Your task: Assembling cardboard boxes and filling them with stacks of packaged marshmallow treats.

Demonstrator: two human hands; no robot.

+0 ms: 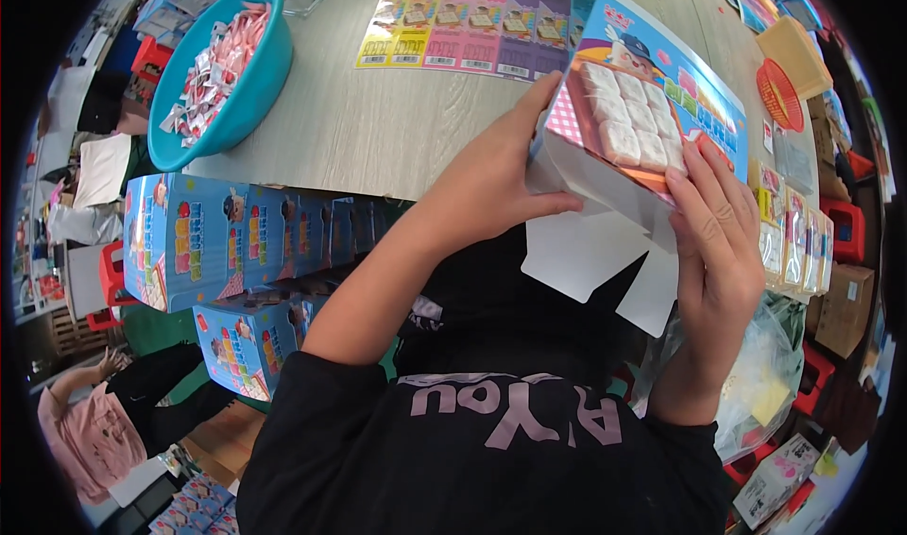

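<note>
A blue printed carton with open white flaps is held above the table edge, clasped at its sides by the left hand and right hand. A teal basin filled with small pink-and-white sachets is seen far left, beside a strip of yellow, pink and purple labels, and matching blue boxes are stacked below the table.

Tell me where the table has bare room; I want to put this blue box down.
Bare wood lies mid-table, between the teal basin of wrapped sweets, the strip of coloured cards and the blue box in both hands. The right edge is crowded: orange basket, packets.
</note>
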